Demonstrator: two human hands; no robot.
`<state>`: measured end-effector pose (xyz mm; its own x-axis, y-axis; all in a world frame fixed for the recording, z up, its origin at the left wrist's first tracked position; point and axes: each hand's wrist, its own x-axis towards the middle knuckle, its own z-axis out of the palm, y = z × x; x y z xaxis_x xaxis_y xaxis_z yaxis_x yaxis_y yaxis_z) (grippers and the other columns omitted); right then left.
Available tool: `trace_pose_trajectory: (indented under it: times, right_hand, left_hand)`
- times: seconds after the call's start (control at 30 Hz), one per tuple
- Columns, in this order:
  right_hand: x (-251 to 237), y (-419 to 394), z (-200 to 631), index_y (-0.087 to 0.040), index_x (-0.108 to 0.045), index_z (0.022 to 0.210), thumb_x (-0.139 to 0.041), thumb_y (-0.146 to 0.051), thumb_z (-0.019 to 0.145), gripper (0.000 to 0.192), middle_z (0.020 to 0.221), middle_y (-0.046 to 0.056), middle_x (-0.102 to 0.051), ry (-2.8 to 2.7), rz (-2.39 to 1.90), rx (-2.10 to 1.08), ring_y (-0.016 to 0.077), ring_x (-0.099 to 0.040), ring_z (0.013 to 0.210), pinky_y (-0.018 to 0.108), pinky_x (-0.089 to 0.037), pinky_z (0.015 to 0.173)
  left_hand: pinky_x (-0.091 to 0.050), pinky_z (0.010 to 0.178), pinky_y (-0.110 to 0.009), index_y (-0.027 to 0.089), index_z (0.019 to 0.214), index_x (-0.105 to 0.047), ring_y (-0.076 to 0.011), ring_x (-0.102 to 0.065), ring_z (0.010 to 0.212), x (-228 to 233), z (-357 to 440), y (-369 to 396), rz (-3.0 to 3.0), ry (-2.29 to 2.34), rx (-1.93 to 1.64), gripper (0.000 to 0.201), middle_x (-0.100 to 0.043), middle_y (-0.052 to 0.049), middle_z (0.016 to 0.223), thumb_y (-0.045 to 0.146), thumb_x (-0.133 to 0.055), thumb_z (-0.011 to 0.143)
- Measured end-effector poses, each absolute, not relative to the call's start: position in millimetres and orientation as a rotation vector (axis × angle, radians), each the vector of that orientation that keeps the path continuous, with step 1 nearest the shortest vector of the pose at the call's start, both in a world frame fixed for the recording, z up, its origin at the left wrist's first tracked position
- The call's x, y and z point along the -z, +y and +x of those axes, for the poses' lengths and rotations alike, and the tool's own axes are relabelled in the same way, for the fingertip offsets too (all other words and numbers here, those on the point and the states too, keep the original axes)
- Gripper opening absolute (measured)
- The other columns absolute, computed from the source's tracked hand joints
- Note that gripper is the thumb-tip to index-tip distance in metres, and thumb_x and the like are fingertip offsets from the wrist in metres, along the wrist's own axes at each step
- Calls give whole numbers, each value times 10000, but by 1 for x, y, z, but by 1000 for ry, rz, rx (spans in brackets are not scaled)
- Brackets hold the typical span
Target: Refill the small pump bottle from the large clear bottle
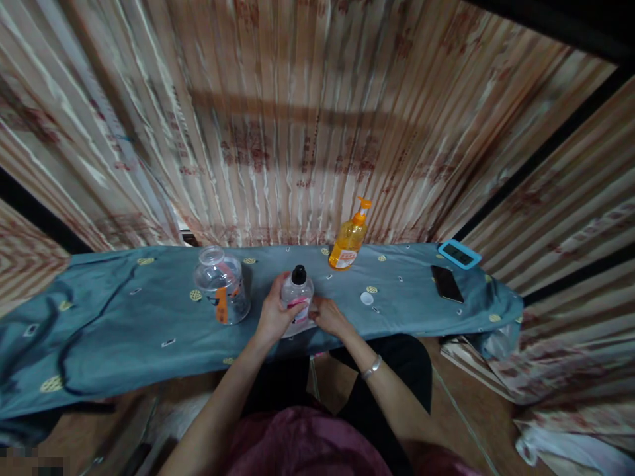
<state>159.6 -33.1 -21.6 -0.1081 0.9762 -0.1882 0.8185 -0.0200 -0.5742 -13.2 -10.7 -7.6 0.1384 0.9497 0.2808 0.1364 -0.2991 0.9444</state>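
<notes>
A clear plastic bottle (298, 291) with a black cap and a pink label stands upright on the cloth in front of me. My left hand (278, 309) is wrapped round its left side, the thumb lying across the front over the label. At the lower right side of the bottle is my right hand (326, 315), its fingers curled in; what they hold, if anything, is hidden. A pale, flat patch (300, 329) shows at the foot of the bottle, and I cannot make out what it is.
Left of the bottle stands a large clear plastic jar (218, 291) with an orange label. An orange pump bottle (349, 239) is behind to the right. A small white disc (366, 299), a dark phone (447, 283) and a blue-framed device (460, 254) lie on the teal tablecloth (133, 324). Curtains hang behind.
</notes>
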Motion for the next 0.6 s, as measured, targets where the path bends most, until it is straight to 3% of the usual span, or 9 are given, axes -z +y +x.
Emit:
trace_pose_trajectory:
  times: [0.17, 0.27, 0.37, 0.47, 0.6]
  right_hand:
    - [28, -45, 172, -189, -621, 1324, -681, -385, 993, 390, 1332, 96, -644, -1757, -1865, -957, 252, -678, 1123, 466, -592, 936]
    - [25, -54, 189, -127, -683, 1161, -613, -449, 1006, 364, 1114, 87, -724, -1536, -1805, -958, 254, -718, 978, 417, -598, 865]
    - [12, -57, 203, -135, -686, 1075, -482, -577, 973, 498, 925, 90, -756, -1334, -1675, -928, 260, -741, 863, 363, -588, 787]
    - [-8, -49, 201, -163, -667, 1162, -487, -651, 891, 586, 998, 113, -777, -1222, -1538, -913, 271, -752, 912, 337, -587, 771]
    - [-28, -30, 171, -155, -647, 1254, -480, -505, 922, 511, 1093, 118, -779, -1225, -1428, -937, 261, -752, 995, 329, -584, 846]
  left_hand:
    - [-551, 996, -404, 194, 1213, -610, -256, -721, 1056, 7, -15, -11, 1517, 1071, -1300, 612, -751, -75, 1141, 344, -843, 668]
    - [-567, 955, -384, 203, 1195, -610, -232, -726, 1004, 7, -18, -10, 1469, 1047, -1341, 577, -755, -57, 1110, 346, -832, 682]
    - [-566, 952, -389, 202, 1175, -613, -228, -723, 991, 8, -17, -6, 1460, 1054, -1352, 577, -753, -55, 1100, 315, -841, 657]
    - [-563, 951, -398, 208, 1169, -602, -232, -717, 991, 10, -8, -2, 1455, 1084, -1336, 590, -745, -61, 1105, 304, -851, 643]
    - [-547, 972, -407, 218, 1175, -588, -247, -702, 1028, 11, 7, -3, 1538, 1149, -1297, 589, -724, -65, 1125, 304, -846, 653]
